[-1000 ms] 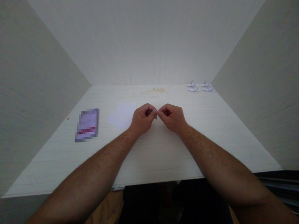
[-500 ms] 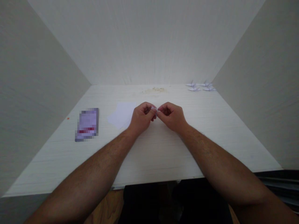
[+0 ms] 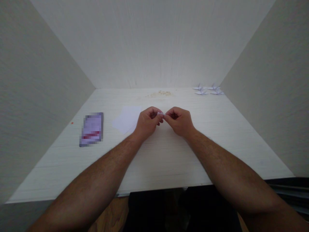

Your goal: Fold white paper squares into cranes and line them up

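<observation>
My left hand and my right hand meet over the middle of the white table. Both are closed in a pinch on a small folded piece of pale paper held between their fingertips. Most of that paper is hidden by my fingers. A stack of pale square sheets lies on the table just left of my left hand.
A purple and white packet lies flat at the left. Several small folded paper cranes sit at the far right corner. A faint stain marks the table's far edge. White walls close in the table on three sides.
The hands have stayed in place with small finger movements on the folded paper. The view has shifted slightly.
</observation>
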### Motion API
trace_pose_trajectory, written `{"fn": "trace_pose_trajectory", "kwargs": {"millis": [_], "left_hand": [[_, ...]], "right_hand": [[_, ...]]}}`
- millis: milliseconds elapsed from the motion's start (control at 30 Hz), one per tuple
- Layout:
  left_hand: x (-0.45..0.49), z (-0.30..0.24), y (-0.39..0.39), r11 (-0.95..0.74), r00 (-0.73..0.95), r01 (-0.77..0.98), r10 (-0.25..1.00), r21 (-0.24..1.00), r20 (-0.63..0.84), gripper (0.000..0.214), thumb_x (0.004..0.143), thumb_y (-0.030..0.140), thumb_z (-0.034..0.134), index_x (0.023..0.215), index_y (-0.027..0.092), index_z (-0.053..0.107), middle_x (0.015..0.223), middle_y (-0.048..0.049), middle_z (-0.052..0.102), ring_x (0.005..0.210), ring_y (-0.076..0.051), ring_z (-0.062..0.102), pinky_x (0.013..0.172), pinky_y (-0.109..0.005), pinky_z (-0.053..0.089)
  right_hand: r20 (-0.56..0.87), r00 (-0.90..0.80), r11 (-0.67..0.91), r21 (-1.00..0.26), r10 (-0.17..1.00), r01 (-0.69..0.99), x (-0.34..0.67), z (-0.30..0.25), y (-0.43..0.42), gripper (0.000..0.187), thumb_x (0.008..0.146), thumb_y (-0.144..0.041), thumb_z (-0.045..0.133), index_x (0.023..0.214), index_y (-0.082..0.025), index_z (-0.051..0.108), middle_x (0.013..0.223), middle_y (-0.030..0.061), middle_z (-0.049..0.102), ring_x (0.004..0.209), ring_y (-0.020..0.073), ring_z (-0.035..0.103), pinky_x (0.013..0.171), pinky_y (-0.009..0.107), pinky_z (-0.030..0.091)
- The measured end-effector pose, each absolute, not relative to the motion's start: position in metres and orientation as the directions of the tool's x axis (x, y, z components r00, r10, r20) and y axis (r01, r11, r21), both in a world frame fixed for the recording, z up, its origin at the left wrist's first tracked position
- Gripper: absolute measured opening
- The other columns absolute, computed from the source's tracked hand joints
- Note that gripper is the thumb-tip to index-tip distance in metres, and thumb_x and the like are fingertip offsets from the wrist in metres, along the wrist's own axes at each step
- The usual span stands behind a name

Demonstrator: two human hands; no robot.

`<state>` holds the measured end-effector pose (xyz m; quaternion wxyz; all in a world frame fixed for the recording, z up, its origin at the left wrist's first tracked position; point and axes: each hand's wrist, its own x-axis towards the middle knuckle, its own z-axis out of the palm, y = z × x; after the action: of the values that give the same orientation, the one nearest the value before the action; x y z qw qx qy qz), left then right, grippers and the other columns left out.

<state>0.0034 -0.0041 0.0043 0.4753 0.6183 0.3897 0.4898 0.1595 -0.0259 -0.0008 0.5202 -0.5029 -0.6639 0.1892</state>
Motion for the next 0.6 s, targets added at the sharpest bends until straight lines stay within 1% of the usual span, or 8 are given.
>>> {"fn": "trace_pose_trajectory", "kwargs": {"millis": [200, 267, 433, 600], "left_hand": [[0.0037, 0.0008, -0.0032, -0.258, 0.194, 0.012, 0.948, 0.966, 0.251, 0.011, 0.072, 0.021, 0.071, 0.072, 0.017, 0.061, 0.053, 0.0045, 0.056, 0.048, -0.007, 0.048, 0.046, -0.019, 0.038], [0.0037, 0.0, -0.0032, -0.264, 0.191, 0.006, 0.947, 0.965, 0.258, 0.011, 0.072, 0.021, 0.071, 0.072, 0.017, 0.06, 0.053, 0.0048, 0.055, 0.048, -0.007, 0.048, 0.046, -0.019, 0.037], [0.0027, 0.0009, -0.0041, -0.305, 0.163, 0.068, 0.943, 0.95, 0.291, 0.01, 0.074, 0.023, 0.071, 0.073, 0.018, 0.063, 0.055, 0.0038, 0.057, 0.048, -0.007, 0.048, 0.046, -0.02, 0.036], [0.0022, -0.0007, -0.0028, -0.293, 0.139, 0.037, 0.948, 0.955, 0.286, 0.008, 0.072, 0.021, 0.072, 0.071, 0.018, 0.064, 0.053, 0.0041, 0.055, 0.049, -0.008, 0.046, 0.048, -0.021, 0.035]], "right_hand": [[0.523, 0.026, 0.443, -0.746, 0.852, 0.497, 0.1589, 0.0028, -0.0279, 0.018, 0.078, -0.026, 0.068, 0.064, -0.018, 0.06, 0.058, -0.0032, 0.057, 0.053, 0.0085, 0.047, 0.052, 0.024, 0.036], [0.529, 0.018, 0.449, -0.737, 0.848, 0.506, 0.1588, 0.0037, -0.0278, 0.018, 0.079, -0.025, 0.067, 0.064, -0.018, 0.06, 0.058, -0.0032, 0.058, 0.054, 0.0086, 0.047, 0.053, 0.024, 0.036], [0.533, 0.017, 0.45, -0.731, 0.846, 0.512, 0.1596, 0.004, -0.0264, 0.018, 0.079, -0.025, 0.067, 0.064, -0.018, 0.06, 0.058, -0.0029, 0.058, 0.054, 0.0088, 0.048, 0.053, 0.024, 0.036], [0.545, -0.004, 0.465, -0.711, 0.838, 0.527, 0.1605, 0.0018, -0.027, 0.017, 0.079, -0.025, 0.066, 0.065, -0.018, 0.06, 0.059, -0.0028, 0.058, 0.055, 0.0091, 0.048, 0.054, 0.025, 0.036]]}}
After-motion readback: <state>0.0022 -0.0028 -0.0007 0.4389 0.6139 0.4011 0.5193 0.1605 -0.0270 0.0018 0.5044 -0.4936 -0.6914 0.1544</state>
